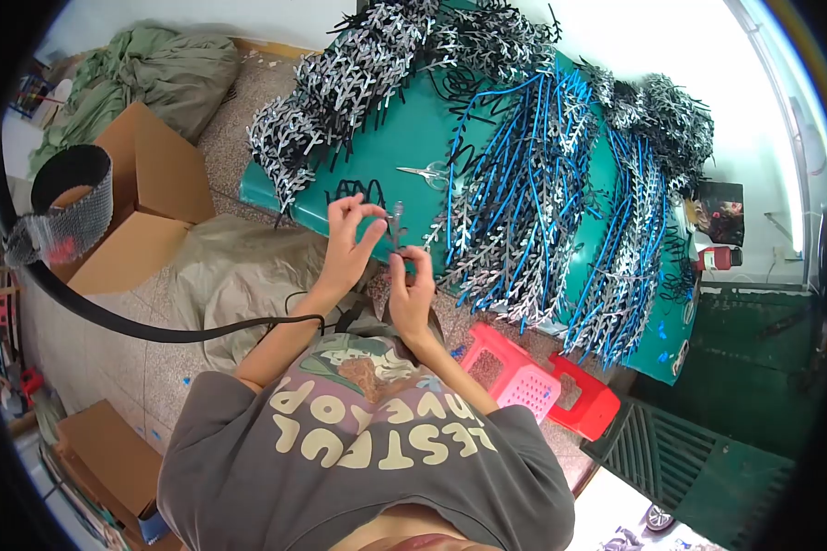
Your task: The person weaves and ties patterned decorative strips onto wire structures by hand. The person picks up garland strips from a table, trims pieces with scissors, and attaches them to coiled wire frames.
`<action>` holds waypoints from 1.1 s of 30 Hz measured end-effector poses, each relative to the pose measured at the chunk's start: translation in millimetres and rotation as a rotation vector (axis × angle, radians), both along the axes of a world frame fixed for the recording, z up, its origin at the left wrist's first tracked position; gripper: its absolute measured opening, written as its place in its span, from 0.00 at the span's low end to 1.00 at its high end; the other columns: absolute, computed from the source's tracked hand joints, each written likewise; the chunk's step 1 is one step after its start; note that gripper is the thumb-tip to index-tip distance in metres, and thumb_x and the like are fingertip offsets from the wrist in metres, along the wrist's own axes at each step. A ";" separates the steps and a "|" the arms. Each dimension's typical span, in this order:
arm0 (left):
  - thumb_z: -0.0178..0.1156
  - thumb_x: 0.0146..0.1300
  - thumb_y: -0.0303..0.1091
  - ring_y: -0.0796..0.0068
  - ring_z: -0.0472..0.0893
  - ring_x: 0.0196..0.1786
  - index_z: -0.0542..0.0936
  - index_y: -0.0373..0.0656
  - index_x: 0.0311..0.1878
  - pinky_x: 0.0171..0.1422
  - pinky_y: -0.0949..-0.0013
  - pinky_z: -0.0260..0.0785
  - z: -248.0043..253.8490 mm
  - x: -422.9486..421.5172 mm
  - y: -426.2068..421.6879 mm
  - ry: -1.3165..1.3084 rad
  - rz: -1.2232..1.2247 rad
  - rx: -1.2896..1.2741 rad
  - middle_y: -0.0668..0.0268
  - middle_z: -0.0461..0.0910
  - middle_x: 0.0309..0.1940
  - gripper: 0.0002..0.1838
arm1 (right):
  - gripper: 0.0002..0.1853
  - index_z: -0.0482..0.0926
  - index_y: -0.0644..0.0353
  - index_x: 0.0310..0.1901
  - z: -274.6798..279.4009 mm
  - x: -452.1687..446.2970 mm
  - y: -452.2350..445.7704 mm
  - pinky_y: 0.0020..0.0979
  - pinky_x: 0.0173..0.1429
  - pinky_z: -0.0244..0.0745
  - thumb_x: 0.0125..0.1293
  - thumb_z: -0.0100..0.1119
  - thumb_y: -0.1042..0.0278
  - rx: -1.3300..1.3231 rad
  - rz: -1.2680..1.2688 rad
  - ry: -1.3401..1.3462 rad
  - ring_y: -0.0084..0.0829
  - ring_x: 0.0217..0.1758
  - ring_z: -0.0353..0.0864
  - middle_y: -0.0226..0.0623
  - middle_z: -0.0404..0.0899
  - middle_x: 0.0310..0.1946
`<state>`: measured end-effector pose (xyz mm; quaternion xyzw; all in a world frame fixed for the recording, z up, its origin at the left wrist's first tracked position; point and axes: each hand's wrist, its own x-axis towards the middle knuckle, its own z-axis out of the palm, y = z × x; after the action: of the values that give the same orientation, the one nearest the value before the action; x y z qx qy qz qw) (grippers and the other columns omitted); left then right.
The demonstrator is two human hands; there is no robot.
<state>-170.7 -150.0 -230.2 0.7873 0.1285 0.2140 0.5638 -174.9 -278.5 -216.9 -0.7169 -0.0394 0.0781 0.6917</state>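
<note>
The right hand (412,292) pinches a small grey sprig (396,230) by its lower end, above the near edge of the green surface (368,151). The left hand (345,239) has its fingertips just beside the sprig's upper part; whether they grip it cannot be told. The step in hand looks like fitting or arranging one sprig, and the next move seems to call for a steady right pinch. Upside down on the shirt (368,441), "ESTFUL" appears legible; folds obscure the rest.
</note>
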 end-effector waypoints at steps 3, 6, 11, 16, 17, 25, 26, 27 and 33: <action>0.50 0.67 0.33 0.72 0.66 0.57 0.73 0.34 0.45 0.57 0.71 0.63 -4.4 -11.5 0.0 0.018 -0.190 -0.067 0.64 0.60 0.45 0.11 | 0.07 0.70 0.62 0.43 -9.0 -10.8 3.6 0.19 0.33 0.73 0.66 0.51 0.73 0.145 0.115 0.195 0.17 0.37 0.73 0.31 0.72 0.35; 0.51 0.66 0.30 0.74 0.69 0.53 0.74 0.32 0.42 0.53 0.73 0.65 17.0 -26.7 0.5 0.083 -0.108 -0.230 0.65 0.63 0.44 0.10 | 0.07 0.72 0.63 0.44 -16.5 -9.4 2.7 0.21 0.36 0.73 0.66 0.51 0.72 0.321 0.204 0.452 0.19 0.38 0.74 0.34 0.74 0.37; 0.53 0.64 0.27 0.73 0.75 0.44 0.77 0.29 0.34 0.51 0.75 0.65 29.9 -44.6 3.1 0.015 0.039 -0.470 0.63 0.65 0.44 0.09 | 0.12 0.75 0.66 0.44 -0.9 17.9 -3.2 0.30 0.45 0.73 0.68 0.47 0.66 0.650 0.380 0.862 0.29 0.41 0.77 0.39 0.77 0.41; 0.53 0.64 0.29 0.74 0.73 0.47 0.77 0.29 0.31 0.54 0.73 0.65 31.4 -46.8 -0.8 -0.071 0.219 -0.528 0.64 0.66 0.44 0.11 | 0.17 0.74 0.68 0.44 -15.1 69.2 22.1 0.39 0.51 0.75 0.67 0.48 0.60 0.499 0.423 0.777 0.36 0.44 0.78 0.43 0.78 0.40; 0.53 0.64 0.29 0.73 0.72 0.49 0.78 0.29 0.31 0.55 0.71 0.64 34.8 -48.4 3.1 -0.093 0.276 -0.484 0.64 0.66 0.45 0.12 | 0.16 0.74 0.68 0.44 -9.8 83.2 31.8 0.40 0.51 0.75 0.66 0.49 0.61 0.502 0.405 0.768 0.36 0.45 0.78 0.44 0.78 0.40; 0.49 0.66 0.29 0.66 0.67 0.57 0.78 0.31 0.33 0.65 0.63 0.55 73.5 -73.3 42.3 -0.306 0.194 -0.384 0.61 0.68 0.48 0.12 | 0.11 0.75 0.66 0.40 -145.3 226.0 -2.0 0.39 0.42 0.77 0.53 0.49 0.81 -1.123 0.319 -0.721 0.47 0.38 0.79 0.47 0.75 0.44; 0.50 0.65 0.29 0.64 0.66 0.58 0.79 0.30 0.33 0.66 0.62 0.55 74.3 -76.0 44.4 -0.319 0.154 -0.407 0.60 0.68 0.47 0.12 | 0.11 0.76 0.65 0.37 -150.6 235.4 -3.7 0.40 0.41 0.77 0.52 0.49 0.82 -1.279 0.461 -0.608 0.48 0.37 0.78 0.48 0.74 0.45; 0.51 0.64 0.29 0.62 0.65 0.60 0.79 0.30 0.33 0.66 0.60 0.55 74.8 -78.7 45.7 -0.331 0.113 -0.431 0.60 0.68 0.47 0.12 | 0.11 0.76 0.65 0.37 -151.5 241.4 -4.4 0.40 0.41 0.77 0.52 0.49 0.82 -1.270 0.472 -0.613 0.48 0.37 0.78 0.48 0.74 0.45; 0.50 0.64 0.31 0.59 0.62 0.64 0.80 0.32 0.34 0.70 0.61 0.48 71.8 -80.7 41.1 -0.400 0.128 -0.692 0.54 0.65 0.57 0.13 | 0.06 0.77 0.65 0.32 -156.6 253.2 -18.6 0.39 0.41 0.77 0.51 0.54 0.76 -1.323 0.498 -0.536 0.48 0.39 0.78 0.50 0.73 0.45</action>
<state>-251.3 -108.9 -158.4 0.4842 0.1294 0.3416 0.7951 78.4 -297.0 -373.4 -0.9469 -0.3119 0.0623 0.0459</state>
